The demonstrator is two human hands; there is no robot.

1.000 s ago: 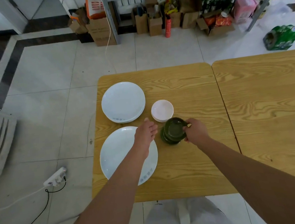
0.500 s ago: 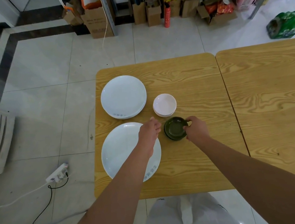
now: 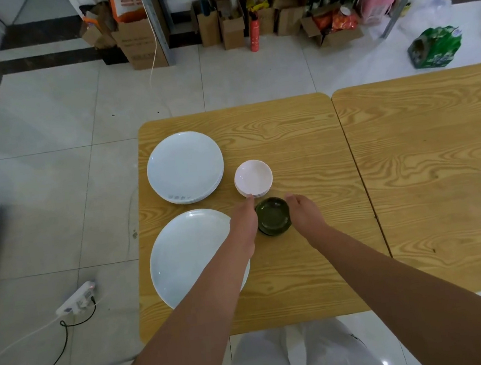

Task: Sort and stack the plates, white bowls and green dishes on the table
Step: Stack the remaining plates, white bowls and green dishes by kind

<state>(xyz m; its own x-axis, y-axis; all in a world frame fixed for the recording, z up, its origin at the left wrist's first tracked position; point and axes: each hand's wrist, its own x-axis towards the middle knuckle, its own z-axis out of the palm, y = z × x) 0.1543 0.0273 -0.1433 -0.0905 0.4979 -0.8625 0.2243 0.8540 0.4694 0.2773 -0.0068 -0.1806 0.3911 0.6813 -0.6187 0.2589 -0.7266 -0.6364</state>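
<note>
- white plates (image 3: pixel 184 168) in a stack at the far left of the table (image 3: pixel 306 280); nearer, a single plate (image 3: pixel 187 255) alone, partly hidden under the left forearm.
- left hand (image 3: pixel 244 221) with fingers straight, grip wide and holding nothing, laid along the left side of the green dishes; one fingertip just short of the white bowls.
- white bowls (image 3: pixel 253 178) nested just beyond both hands, apart from the plates.
- green dishes (image 3: pixel 273 216) now nested flat on the table between the two hands; a second ago, top dish tilted in the right hand above the rest, so lowered and let go since.
- right hand (image 3: pixel 303 214) relaxed at the right rim, grip loose and empty; contact with the rim hard to tell.
- likely meaning: green pile done, bowls done, only the single plate left to join the far stack.
</note>
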